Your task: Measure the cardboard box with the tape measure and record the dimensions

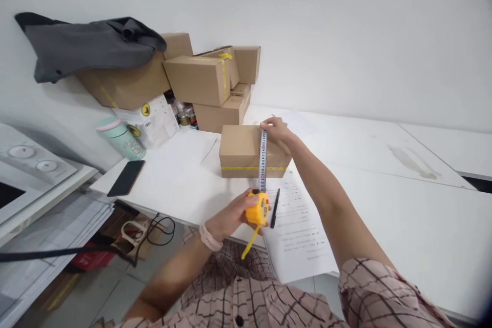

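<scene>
A closed cardboard box [240,143] with a yellow stripe along its near side sits on the white table. My left hand [246,210] is wrapped round the yellow case of a tape measure [257,210], in front of the box near the table edge. Its pale blade [263,159] runs out over the box top towards the far edge. There my right hand [275,127] pinches the blade's end against the box. A yellow strap hangs from the case. Beside the case a black pen [275,208] lies on printed sheets [295,230].
Several cardboard boxes [198,79] are stacked against the wall at the back left, with a grey bag [96,43] on top. A mint tumbler [122,138] and a phone [126,178] are at the left. A white appliance [31,164] stands beyond the table's left end.
</scene>
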Action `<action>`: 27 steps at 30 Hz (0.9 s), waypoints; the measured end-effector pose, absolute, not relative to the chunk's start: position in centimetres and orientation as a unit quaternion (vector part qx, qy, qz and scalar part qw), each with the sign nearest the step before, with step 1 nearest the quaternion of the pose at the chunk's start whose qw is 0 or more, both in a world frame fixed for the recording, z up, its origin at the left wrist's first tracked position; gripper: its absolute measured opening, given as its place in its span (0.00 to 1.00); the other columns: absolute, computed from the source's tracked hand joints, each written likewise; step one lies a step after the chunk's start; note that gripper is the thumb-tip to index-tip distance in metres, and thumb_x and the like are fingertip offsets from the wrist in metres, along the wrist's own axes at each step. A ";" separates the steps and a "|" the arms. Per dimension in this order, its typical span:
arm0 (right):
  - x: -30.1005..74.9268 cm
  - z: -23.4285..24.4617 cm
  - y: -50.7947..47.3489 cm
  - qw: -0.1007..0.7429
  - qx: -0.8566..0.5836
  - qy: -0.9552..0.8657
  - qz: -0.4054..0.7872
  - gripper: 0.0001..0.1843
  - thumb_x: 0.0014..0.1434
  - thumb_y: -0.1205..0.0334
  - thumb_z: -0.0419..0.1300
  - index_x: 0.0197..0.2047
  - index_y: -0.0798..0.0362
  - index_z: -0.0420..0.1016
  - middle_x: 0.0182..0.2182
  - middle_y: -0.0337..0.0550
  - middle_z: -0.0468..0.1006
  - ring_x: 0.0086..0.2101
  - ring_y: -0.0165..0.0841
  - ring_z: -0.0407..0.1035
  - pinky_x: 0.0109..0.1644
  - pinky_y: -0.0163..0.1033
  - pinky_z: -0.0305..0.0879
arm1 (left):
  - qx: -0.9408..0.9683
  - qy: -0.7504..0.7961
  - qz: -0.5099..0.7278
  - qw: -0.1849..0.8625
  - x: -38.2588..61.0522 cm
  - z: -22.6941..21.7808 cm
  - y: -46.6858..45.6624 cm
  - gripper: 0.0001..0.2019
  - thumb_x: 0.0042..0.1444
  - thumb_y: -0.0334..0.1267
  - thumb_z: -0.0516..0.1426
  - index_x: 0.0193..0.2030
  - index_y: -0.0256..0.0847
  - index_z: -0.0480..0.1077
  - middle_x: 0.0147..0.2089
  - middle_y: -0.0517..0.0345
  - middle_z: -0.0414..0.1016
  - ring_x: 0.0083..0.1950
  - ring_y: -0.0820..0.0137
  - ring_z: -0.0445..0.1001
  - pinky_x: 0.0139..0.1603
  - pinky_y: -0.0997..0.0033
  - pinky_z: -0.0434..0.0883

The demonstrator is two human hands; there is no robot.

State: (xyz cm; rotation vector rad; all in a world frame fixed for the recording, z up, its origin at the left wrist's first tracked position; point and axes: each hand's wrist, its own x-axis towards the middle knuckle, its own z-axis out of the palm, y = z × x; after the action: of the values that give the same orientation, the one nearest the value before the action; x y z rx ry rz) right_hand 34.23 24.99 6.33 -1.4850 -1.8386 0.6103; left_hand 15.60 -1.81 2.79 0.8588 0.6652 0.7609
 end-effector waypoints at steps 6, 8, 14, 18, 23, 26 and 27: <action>31.3 5.9 28.1 0.250 -0.610 -0.730 0.182 0.20 0.64 0.48 0.54 0.46 0.54 0.79 0.52 0.58 0.74 0.57 0.50 0.62 0.64 0.57 0.51 | 0.362 0.315 0.426 0.767 18.3 3.1 1.6 0.27 0.53 0.60 0.61 0.49 0.38 0.71 0.49 0.45 0.75 0.32 0.64 0.80 0.29 0.64 0.78; 31.2 5.7 28.1 0.252 -0.619 -0.721 0.182 0.21 0.64 0.46 0.53 0.45 0.53 0.79 0.51 0.56 0.76 0.55 0.49 0.64 0.64 0.57 0.52 | 0.363 0.325 0.427 0.762 18.2 3.4 2.3 0.26 0.54 0.59 0.60 0.48 0.37 0.71 0.48 0.45 0.76 0.32 0.65 0.80 0.29 0.64 0.78; 30.8 5.8 26.4 0.242 -0.616 -0.725 0.191 0.21 0.66 0.47 0.51 0.34 0.50 0.78 0.39 0.50 0.81 0.45 0.45 0.72 0.62 0.55 0.53 | 0.351 0.341 0.437 0.755 18.6 3.2 1.7 0.25 0.54 0.59 0.60 0.46 0.38 0.71 0.45 0.48 0.75 0.31 0.65 0.80 0.28 0.65 0.78; 30.7 6.1 26.3 0.247 -0.614 -0.722 0.202 0.20 0.65 0.46 0.53 0.36 0.50 0.79 0.39 0.48 0.82 0.45 0.44 0.71 0.62 0.53 0.54 | 0.358 0.345 0.433 0.752 18.8 3.6 2.0 0.25 0.54 0.59 0.59 0.45 0.38 0.71 0.45 0.49 0.75 0.31 0.65 0.79 0.27 0.66 0.78; 34.4 6.4 25.9 0.410 -0.558 -0.671 0.266 0.29 0.66 0.38 0.48 0.54 0.51 0.75 0.51 0.49 0.79 0.51 0.41 0.69 0.60 0.47 0.60 | 0.415 0.395 0.476 0.668 16.0 3.7 1.2 0.25 0.52 0.56 0.62 0.48 0.40 0.69 0.42 0.52 0.74 0.33 0.66 0.78 0.28 0.66 0.78; 37.9 5.6 23.5 0.471 -0.583 -0.594 0.292 0.37 0.65 0.33 0.43 0.57 0.53 0.73 0.55 0.53 0.76 0.54 0.43 0.68 0.59 0.46 0.62 | 0.440 0.451 0.562 0.536 12.8 2.7 0.9 0.26 0.50 0.52 0.65 0.53 0.45 0.65 0.43 0.57 0.73 0.34 0.69 0.76 0.30 0.68 0.78; 38.7 5.2 22.3 0.467 -0.600 -0.570 0.312 0.38 0.64 0.32 0.43 0.58 0.53 0.73 0.56 0.55 0.75 0.55 0.45 0.68 0.59 0.47 0.63 | 0.441 0.466 0.580 0.502 11.8 2.2 1.1 0.26 0.50 0.52 0.65 0.53 0.45 0.64 0.43 0.58 0.73 0.33 0.71 0.76 0.30 0.69 0.78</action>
State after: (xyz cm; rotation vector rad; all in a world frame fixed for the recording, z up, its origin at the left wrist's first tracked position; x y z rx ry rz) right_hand 38.74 22.29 5.20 -1.4723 -1.3989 0.7653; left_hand 11.79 1.12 2.24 1.0651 1.1262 1.4003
